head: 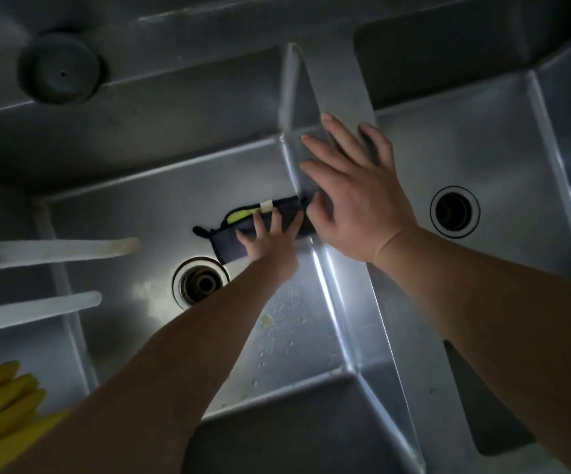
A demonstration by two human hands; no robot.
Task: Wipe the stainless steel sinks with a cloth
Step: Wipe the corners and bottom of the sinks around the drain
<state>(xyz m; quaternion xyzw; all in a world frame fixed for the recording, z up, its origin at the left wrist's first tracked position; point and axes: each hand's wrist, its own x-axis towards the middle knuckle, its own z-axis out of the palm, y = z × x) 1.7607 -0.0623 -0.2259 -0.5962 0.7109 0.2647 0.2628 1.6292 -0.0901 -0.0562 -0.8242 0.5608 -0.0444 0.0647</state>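
Down in the left sink basin (123, 213), a dark folded cloth (263, 224) with a lime-green patch and a small pale tag lay on the steel floor, its far end tucked against the wall of the divider (342, 97) between the two basins. The left hand (270, 241) pressed on the cloth from above with straight, spread fingers, flat on the fabric rather than curled round it. Just beside the cloth, nearer the person, sat the left drain (200, 282), a round opening with a bright rim and a dark strainer inside. Water droplets and a few pale specks of residue dotted the basin floor between the drain and the near wall.

The right hand (352, 186) rested open on the divider, fingers extended and splayed across its flat top, the thumb hanging down on the left-basin side close to the cloth's end; it grasped nothing.

Over in the right sink basin (482, 138), only the right drain (455, 212) showed, dark inside its ring, well apart from both hands.

At the left edge, two pale rods (65, 249) reached out over the left basin's rim. Yellow rubber gloves (0, 405) lay at the lower left corner, outside the basin. A dark round fitting (60, 66) sat on the back ledge at upper left.
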